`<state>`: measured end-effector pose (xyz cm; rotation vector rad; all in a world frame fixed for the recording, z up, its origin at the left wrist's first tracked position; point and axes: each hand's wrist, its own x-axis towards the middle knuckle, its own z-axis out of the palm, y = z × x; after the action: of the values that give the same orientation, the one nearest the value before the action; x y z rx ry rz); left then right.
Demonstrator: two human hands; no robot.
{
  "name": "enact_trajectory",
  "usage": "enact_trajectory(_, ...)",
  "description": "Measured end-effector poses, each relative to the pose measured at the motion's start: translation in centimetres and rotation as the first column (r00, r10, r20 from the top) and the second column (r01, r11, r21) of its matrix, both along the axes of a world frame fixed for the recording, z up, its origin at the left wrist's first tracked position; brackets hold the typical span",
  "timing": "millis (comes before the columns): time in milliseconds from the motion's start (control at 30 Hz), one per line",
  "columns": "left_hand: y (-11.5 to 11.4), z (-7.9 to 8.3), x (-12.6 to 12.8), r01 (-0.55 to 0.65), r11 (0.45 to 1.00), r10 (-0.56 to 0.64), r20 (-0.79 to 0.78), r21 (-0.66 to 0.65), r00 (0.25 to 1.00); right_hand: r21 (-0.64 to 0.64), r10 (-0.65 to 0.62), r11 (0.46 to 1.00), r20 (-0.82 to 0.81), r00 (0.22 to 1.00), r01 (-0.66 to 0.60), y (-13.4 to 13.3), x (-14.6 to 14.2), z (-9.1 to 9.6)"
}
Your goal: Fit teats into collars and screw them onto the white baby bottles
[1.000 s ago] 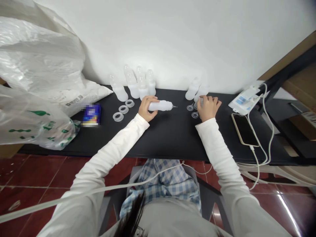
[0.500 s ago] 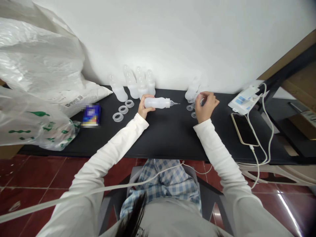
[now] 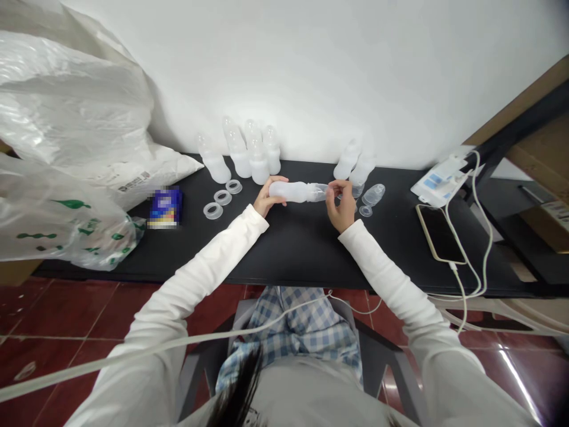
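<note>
My left hand [image 3: 265, 200] is wrapped round a whitish feeding bottle [image 3: 291, 191], held sideways above the black table with its neck pointing right. A clear bottle cap [image 3: 320, 192] sits over the nipple end. My right hand [image 3: 342, 207] pinches that cap's far end; whether it is fully seated I cannot tell. Beyond my right hand stand two whitish bottles [image 3: 345, 165]. Another clear cap [image 3: 373, 194] and a small clear disc [image 3: 365, 210] lie beside it, with other small pieces partly hidden by the fingers.
Several capped bottles [image 3: 258, 169] stand at the back left, with three ring collars [image 3: 222, 197] before them. Further left are a blue packet [image 3: 165, 207] and large plastic bags [image 3: 75, 118]. At right lie a phone [image 3: 440, 232], a white power strip [image 3: 440, 178] and cables.
My right hand has come left from the pieces on the table, bringing a clear cap onto the bottle's nipple end. The bottle in my left hand has shifted slightly right.
</note>
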<state>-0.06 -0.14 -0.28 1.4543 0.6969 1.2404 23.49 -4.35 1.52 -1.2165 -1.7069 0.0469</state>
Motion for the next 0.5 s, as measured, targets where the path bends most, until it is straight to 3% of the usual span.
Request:
enact_trajectory(100, -1.1, 0.8, 0.5, 0.044, 0.987, -0.047, -0.020, -0.152, 0.999, -0.045, 0.059, 0.997, 0.007, 0.998, -0.058, -0.1, 0.2, -0.6)
enact_trajectory(267, -2.1, 1.4, 1.4, -0.027, 0.947, 0.011, -0.052, -0.321, 0.999, -0.051, 0.095, 0.995, 0.089, 0.991, -0.091, -0.3, -0.5, -0.9)
enact_trajectory(367, -2.2, 1.4, 1.9, -0.069, 0.946, 0.050, -0.069, -0.317, 0.996, -0.054, -0.008, 0.999, 0.053, 0.999, 0.010, -0.2, -1.4, -0.6)
enact_trajectory(500, -2.2, 1.1, 1.9, -0.111, 0.977, 0.083, -0.151, -0.183, 0.985, -0.115, -0.078, 0.990, 0.005, 0.997, 0.078, -0.1, -2.0, -0.3)
